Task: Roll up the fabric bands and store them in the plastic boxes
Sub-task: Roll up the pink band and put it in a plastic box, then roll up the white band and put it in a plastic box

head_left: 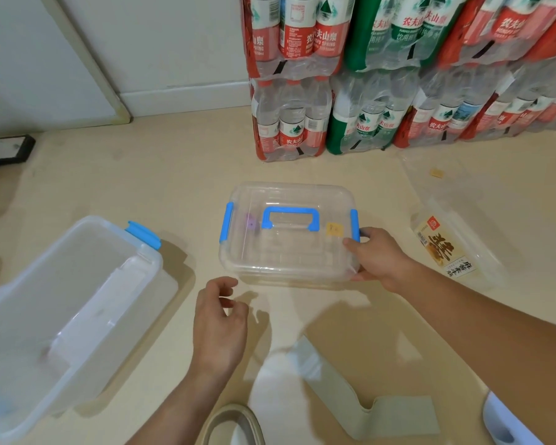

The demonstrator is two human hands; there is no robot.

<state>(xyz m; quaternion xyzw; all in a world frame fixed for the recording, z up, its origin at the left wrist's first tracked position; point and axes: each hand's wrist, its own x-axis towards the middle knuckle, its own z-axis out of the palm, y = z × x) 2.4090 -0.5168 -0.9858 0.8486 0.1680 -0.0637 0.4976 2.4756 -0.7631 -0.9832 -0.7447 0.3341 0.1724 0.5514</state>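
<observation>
Floor: a pale beige floor (174, 162) carried everything, with soft shadows under the arms.
Room: a white wall (174, 43) stood behind, and wrapped packs of water bottles (366, 75) were stacked two high against it.
Closed box (289, 252): clear plastic with a blue handle and side latches, it sat in the middle of the floor; a small purple thing and a yellow one showed through the lid, too blurred to identify.
Right hand (379, 255): gripped the closed box's right edge beside a latch, thumb on the lid.
Left hand (220, 319): hovered just before the box, fingers loosely curled, holding nothing.
Open box (61, 300): lay at the left.
Grey-green band (366, 403): lay unrolled on the floor nearest the person.
Beige band (235, 422): looped at the bottom edge.
Food packet (443, 248): lay right of the closed box.
</observation>
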